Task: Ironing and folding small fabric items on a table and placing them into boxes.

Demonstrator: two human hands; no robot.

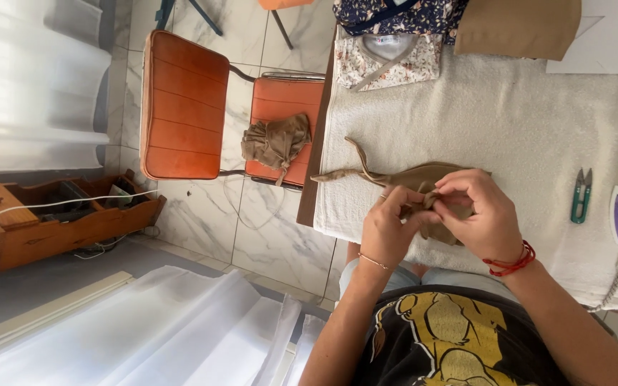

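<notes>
Both hands – left hand (388,232) & right hand (482,211) – fingers pinching tan cloth pouch (423,179) on white towel (509,114).

A soft, matt tan cloth pouch (423,187) lies on a nubby white towel (509,114) that looks rough and looped. The chair (184,107) has smooth, slightly glossy orange padding on a thin metal frame. The floor (252,229) is polished marble-look tile, and the low shelf (44,221) is plain wood.
</notes>
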